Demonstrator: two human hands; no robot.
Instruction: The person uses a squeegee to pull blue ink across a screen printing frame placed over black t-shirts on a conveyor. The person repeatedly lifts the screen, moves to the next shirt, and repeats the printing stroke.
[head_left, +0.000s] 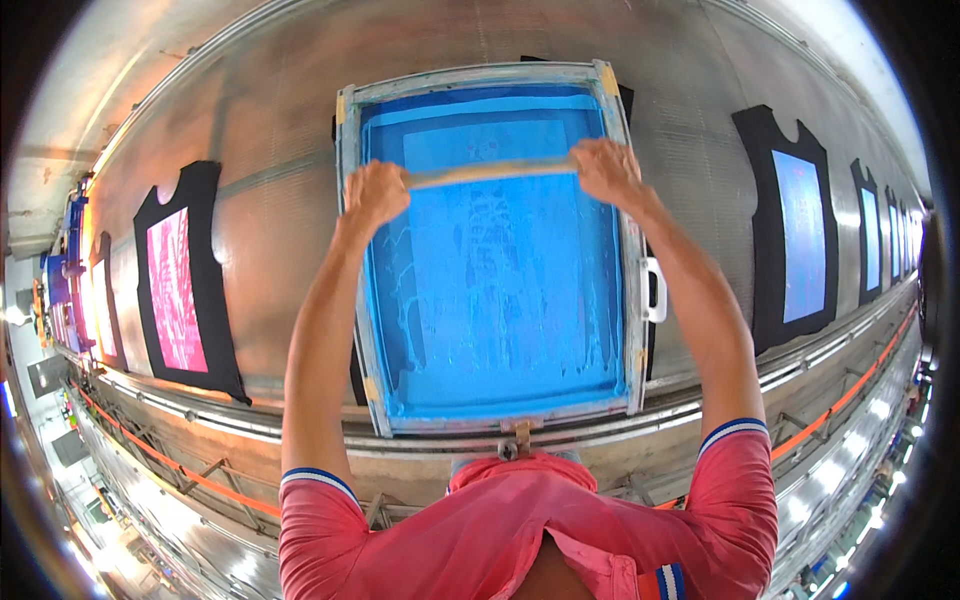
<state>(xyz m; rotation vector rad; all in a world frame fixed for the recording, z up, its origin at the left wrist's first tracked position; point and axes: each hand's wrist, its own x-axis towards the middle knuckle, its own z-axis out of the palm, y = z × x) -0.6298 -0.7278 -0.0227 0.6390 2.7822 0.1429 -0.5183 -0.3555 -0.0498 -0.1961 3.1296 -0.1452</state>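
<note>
A screen printing frame (pixel 352 120) with pale, ink-stained edges lies in front of me on the long table. Blue ink covers its mesh (pixel 490 300), with streaks and smears along the sides. Across the far part of the mesh stretches a wooden-handled squeegee (pixel 490 172). My left hand (pixel 377 194) is closed round its left end, and my right hand (pixel 608 172) grips the right end. Both arms reach forward over the frame. The squeegee's lower edge is hard to make out against the ink. Bits of black cloth show past the frame's borders; the rest is hidden beneath it.
The long metallic table (pixel 280 130) runs left to right. A black garment piece with a pink print (pixel 178 290) lies left; one with a pale blue print (pixel 800 235) lies right, several more beyond. A white handle (pixel 655 290) sits beside the frame. A metal rail (pixel 700 398) follows the near edge.
</note>
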